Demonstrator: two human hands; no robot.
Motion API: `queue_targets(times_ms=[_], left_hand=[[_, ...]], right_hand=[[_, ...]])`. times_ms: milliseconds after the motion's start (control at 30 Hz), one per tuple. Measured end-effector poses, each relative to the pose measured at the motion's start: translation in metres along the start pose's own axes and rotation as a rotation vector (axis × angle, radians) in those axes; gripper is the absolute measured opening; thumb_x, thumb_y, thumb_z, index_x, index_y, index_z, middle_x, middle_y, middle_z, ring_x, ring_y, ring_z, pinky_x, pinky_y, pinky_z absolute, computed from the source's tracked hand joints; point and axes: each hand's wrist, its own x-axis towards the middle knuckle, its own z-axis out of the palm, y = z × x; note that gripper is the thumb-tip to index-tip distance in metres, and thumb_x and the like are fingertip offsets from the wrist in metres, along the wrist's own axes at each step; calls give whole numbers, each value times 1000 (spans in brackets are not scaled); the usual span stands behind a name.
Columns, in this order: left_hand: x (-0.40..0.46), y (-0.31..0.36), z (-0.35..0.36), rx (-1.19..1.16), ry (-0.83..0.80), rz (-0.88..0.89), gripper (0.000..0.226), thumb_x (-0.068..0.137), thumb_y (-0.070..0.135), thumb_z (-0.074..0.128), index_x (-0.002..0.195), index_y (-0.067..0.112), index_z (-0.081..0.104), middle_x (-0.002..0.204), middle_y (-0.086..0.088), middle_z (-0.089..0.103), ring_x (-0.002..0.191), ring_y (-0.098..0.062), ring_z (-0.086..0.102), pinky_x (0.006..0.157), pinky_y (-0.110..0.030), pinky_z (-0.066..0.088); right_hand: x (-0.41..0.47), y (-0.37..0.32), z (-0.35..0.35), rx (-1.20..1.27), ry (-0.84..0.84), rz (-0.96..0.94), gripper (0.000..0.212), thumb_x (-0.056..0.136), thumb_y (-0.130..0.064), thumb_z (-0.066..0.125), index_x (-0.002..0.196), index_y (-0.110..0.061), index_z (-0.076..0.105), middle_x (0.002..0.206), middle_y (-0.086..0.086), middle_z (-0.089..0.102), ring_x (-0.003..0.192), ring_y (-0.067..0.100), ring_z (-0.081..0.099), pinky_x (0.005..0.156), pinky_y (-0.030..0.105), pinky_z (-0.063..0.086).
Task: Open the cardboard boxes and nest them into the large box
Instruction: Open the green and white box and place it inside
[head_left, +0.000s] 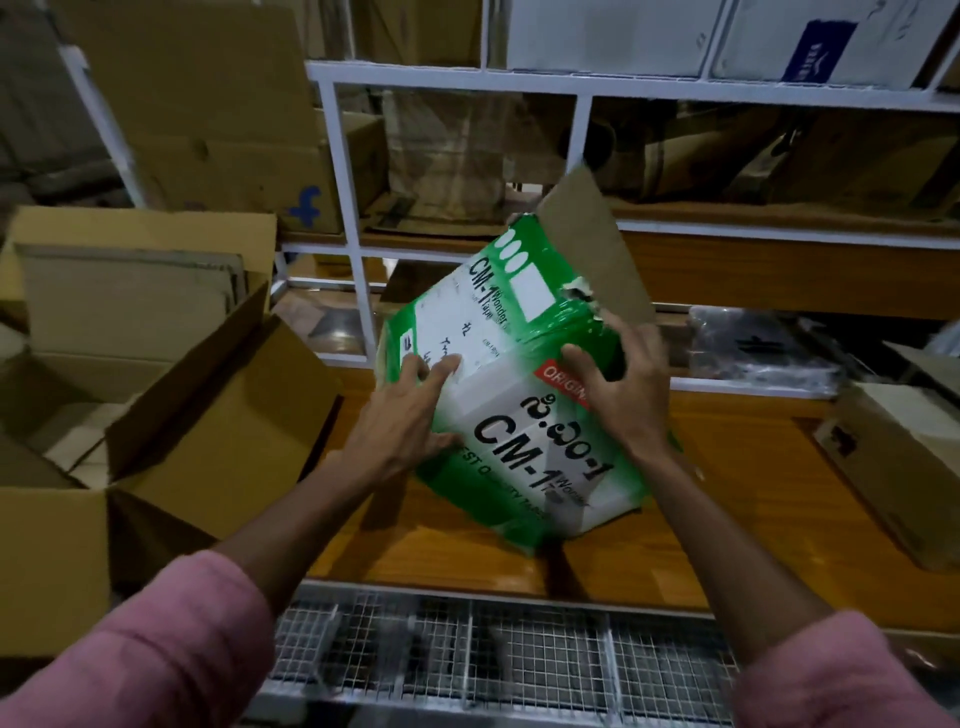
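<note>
The left hand (410, 410) is laid on the green box (511, 395) with fingers nearly straight and spread, pressed flat against its white upper face near the left edge; nothing is gripped by it. The right hand (621, 387) is spread wide and curved over the box's right upper corner, fingers bent round the torn, taped edge, so the box is steadied rather than pinched. The box is held tilted on one lower corner above the wooden shelf (649, 551), near the shelf's middle, with one brown flap (592, 249) already lifted at its far end. The step in hand is judged to be the opening of this box. It would be done well if the box were kept braced by the flat left palm while the remaining flaps are freed at the taped seam by the right fingers, the tape being peeled along the seam rather than torn across the card, so that the walls stay square for nesting. The large box (171, 415) is seen open just to the left, beyond the shelf's left edge, its flaps raised and flattened card already inside. A smaller brown box (898, 467) lies at the shelf's right edge. A wire grille (519, 654) runs below the shelf's front edge.
</note>
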Motion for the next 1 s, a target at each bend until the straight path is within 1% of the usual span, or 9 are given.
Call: queue_targets(times_ms=[133,233,467,633,733,833,867,933,1000], left_hand=[[-7,-8,26,-227,-85,-48,126,72,53,85,159,35,-5,159,-9,25,138,-37,42,106,-62,40],[-7,0,37,-391,6,-34,131,75,38,87,157,39,-15,164,-7,19,134,-30,47,97,-53,51],[-8,5,64,-87,-155,-31,84,94,61,55,161,32,12,170,1,-5,149,-30,29,113,-51,41],[-6,-4,65,-73,-6,-22,80,92,67,53,155,27,28,167,-7,16,150,-28,26,117,-51,34],[-11,-5,65,-155,79,-23,81,88,60,64,151,19,32,159,-11,29,148,-29,24,119,-49,30],[-21,3,65,-78,525,173,54,89,45,63,131,16,45,128,-13,41,119,-28,40,98,-40,36],[-22,8,65,-73,605,324,42,90,41,59,122,16,49,119,-11,45,108,-23,42,91,-35,37],[-20,18,57,-79,508,570,29,93,37,56,111,15,57,110,-8,55,102,-18,46,89,-34,44],[-9,22,52,-3,351,553,35,95,39,52,116,13,60,121,-12,60,116,-23,49,101,-43,45]], right_hand=[[-15,-26,17,-129,-42,-239,53,89,-63,58,119,-21,69,109,5,61,104,21,51,86,41,42],[-39,-22,45,-154,-270,-263,34,97,-46,53,103,-19,73,105,4,68,101,25,56,85,49,47],[-43,4,58,-479,-370,1,46,101,-52,40,123,-22,65,137,9,58,127,31,47,102,48,36],[-32,-5,62,-585,-540,173,64,99,-67,29,135,-19,50,129,11,63,119,36,54,96,49,35],[-31,-26,57,-209,-506,273,71,99,-68,34,154,-24,29,145,5,55,126,28,54,98,42,38],[-24,-60,48,416,-446,347,75,103,-57,37,161,-29,0,152,-6,44,117,10,58,81,17,48],[-19,-64,50,499,-499,339,73,102,-61,32,161,-30,1,151,-6,49,123,11,57,89,21,47],[-12,-70,59,542,-719,344,75,98,-72,19,158,-27,23,139,-6,63,134,16,53,108,39,39],[-9,-73,66,454,-857,342,75,97,-73,17,144,-25,51,128,-4,70,123,13,62,107,40,44]])
